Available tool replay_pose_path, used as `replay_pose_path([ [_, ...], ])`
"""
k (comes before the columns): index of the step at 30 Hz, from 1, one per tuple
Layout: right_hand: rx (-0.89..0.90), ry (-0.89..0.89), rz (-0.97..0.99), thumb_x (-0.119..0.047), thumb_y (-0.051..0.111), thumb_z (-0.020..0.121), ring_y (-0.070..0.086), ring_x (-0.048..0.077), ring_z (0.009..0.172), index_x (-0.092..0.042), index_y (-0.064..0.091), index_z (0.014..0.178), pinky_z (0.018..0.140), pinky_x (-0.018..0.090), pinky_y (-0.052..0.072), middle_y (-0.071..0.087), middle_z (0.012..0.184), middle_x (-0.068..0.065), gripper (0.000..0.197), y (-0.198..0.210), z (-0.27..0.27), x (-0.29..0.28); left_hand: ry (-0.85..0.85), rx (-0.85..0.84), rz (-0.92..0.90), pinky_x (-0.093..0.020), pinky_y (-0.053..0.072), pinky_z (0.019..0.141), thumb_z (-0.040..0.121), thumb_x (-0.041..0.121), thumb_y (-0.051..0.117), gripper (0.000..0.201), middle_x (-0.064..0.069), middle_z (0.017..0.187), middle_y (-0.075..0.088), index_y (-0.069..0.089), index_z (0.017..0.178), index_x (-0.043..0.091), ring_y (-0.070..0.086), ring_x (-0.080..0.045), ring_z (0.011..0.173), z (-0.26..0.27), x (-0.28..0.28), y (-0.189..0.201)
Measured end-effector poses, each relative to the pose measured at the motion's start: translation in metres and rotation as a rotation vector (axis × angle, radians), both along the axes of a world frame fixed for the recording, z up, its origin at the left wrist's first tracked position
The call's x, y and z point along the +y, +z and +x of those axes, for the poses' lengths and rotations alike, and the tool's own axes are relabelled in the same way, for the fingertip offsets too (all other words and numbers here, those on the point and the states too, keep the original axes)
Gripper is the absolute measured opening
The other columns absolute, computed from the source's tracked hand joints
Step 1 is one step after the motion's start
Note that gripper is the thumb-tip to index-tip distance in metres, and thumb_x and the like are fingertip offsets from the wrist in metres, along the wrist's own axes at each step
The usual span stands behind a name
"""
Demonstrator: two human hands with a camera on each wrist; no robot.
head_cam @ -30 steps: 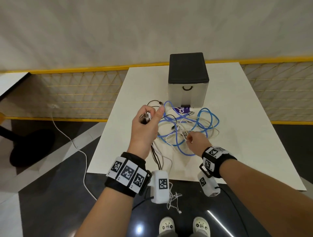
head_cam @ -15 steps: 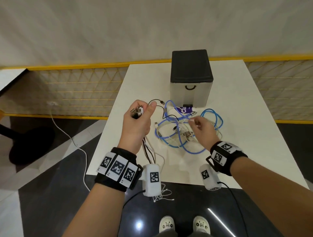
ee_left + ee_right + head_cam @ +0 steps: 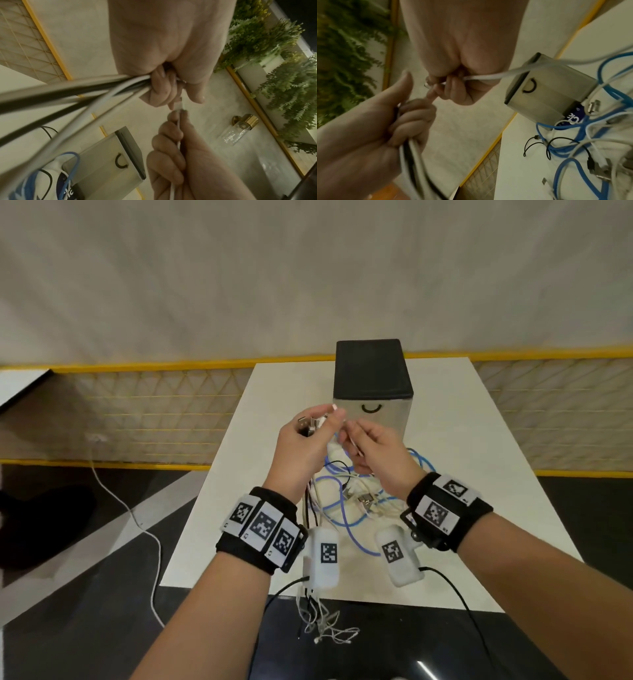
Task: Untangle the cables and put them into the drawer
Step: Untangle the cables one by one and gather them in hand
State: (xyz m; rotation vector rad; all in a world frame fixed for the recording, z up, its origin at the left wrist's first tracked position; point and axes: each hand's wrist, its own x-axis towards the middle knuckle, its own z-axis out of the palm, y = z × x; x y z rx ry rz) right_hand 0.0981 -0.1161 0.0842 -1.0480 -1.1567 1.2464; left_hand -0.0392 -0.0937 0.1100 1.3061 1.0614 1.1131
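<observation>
Sorting early: left hand (image 3: 301, 446) fisted round several cable ends, right hand (image 3: 380, 451) pinching white cable (image 3: 485, 77); blue cable (image 3: 346, 518) tangled, drawer (image 3: 371, 414) closed.

— What stands around the white table (image 3: 472, 460)?
— A yellow-railed mesh fence (image 3: 144, 419) behind it, a white cord (image 3: 137, 518) on the floor left of it, green plants (image 3: 267, 40) beyond

Head view looks forward and down on the table (image 3: 472, 446). Both wrist views sit close behind the fingers; all share the drawer box (image 3: 371, 392).
</observation>
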Motion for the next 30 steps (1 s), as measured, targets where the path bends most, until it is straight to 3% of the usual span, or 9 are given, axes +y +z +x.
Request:
replay_pose_path([
  [4,-0.122,0.091,0.037,-0.027,0.037,0.103,0.026,0.007,0.047,-0.009,0.057,0.084,0.043,0.018,0.023,0.038,0.060,-0.002,0.032,-0.001,-0.004,-0.009,0.041,0.001,0.046,-0.014,0.035,0.044,0.093,0.028,0.067,0.019,-0.002,0.057,0.049,0.067,0.089,0.010,0.040,-0.006,0.042,0.010,0.000,0.002],
  [7,-0.209,0.121,0.060,-0.026,0.035,0.103,0.028,0.004,0.045,-0.013,0.055,0.082,0.040,0.015,0.026,0.037,0.059,-0.003,0.032,-0.004,-0.004,-0.014,0.083,0.035,0.080,-0.026,0.038,0.054,0.093,0.036,0.065,0.024,0.008,0.054,0.050,0.063,0.078,0.018,0.043,-0.013,0.049,0.012,0.005,-0.001],
  [10,-0.241,0.119,0.067,-0.023,0.033,0.104,0.029,0.001,0.043,-0.015,0.052,0.079,0.041,0.013,0.026,0.040,0.052,-0.013,0.032,-0.004,-0.004,-0.017,0.092,0.017,0.087,-0.031,0.039,0.057,0.096,0.036,0.061,0.033,0.001,0.057,0.050,0.053,0.069,0.018,0.045,-0.018,0.050,0.016,0.007,-0.002],
  [18,-0.672,0.144,0.107,-0.018,0.039,0.102,0.044,-0.001,0.064,-0.020,0.049,0.074,0.069,0.020,0.040,0.046,0.069,-0.011,0.030,-0.033,0.037,-0.024,0.198,-0.438,-0.026,-0.018,0.028,0.039,0.098,0.032,0.059,0.036,0.011,0.047,0.031,0.042,0.067,0.023,0.028,-0.006,0.042,-0.017,0.020,0.032],
  [20,-0.711,0.072,0.112,-0.019,0.042,0.101,0.049,-0.004,0.066,-0.017,0.053,0.076,0.070,0.019,0.041,0.050,0.070,-0.011,0.027,-0.030,0.046,-0.016,0.110,-0.357,-0.047,-0.016,0.021,0.034,0.095,0.029,0.065,0.031,0.011,0.049,0.028,0.046,0.069,0.025,0.023,-0.005,0.041,-0.022,0.017,0.031],
  [22,-0.730,0.009,0.144,-0.019,0.045,0.100,0.049,-0.003,0.065,-0.013,0.056,0.077,0.068,0.020,0.041,0.053,0.070,-0.008,0.026,-0.018,0.049,-0.007,0.002,-0.097,-0.068,-0.016,0.020,0.034,0.092,0.029,0.068,0.017,0.011,0.050,0.030,0.058,0.079,0.025,0.024,-0.006,0.041,-0.016,0.011,0.026],
  [25,-0.704,0.006,0.219,-0.019,0.046,0.099,0.051,0.018,0.068,-0.005,0.059,0.082,0.069,0.030,0.043,0.058,0.075,0.010,0.025,0.009,0.044,0.001,-0.200,0.302,-0.121,-0.017,0.024,0.036,0.091,0.041,0.067,0.023,0.013,0.045,0.037,0.070,0.100,0.020,0.029,-0.007,0.040,-0.003,-0.003,0.017],
  [27,-0.684,0.035,0.279,-0.019,0.045,0.100,0.050,0.022,0.070,-0.006,0.059,0.084,0.069,0.028,0.043,0.056,0.077,0.012,0.025,0.022,0.042,0.002,-0.260,0.336,-0.118,-0.018,0.024,0.038,0.092,0.046,0.064,0.029,0.011,0.046,0.035,0.070,0.088,0.018,0.028,-0.008,0.040,0.001,-0.009,0.013],
  [30,-0.716,0.081,0.281,-0.019,0.040,0.101,0.045,0.012,0.068,-0.014,0.055,0.081,0.066,0.020,0.039,0.050,0.074,0.004,0.025,0.019,0.047,0.004,-0.056,0.187,-0.071,-0.020,0.024,0.040,0.094,0.043,0.062,0.035,0.008,0.047,0.036,0.058,0.067,0.022,0.029,-0.011,0.043,-0.003,-0.008,0.019],
])
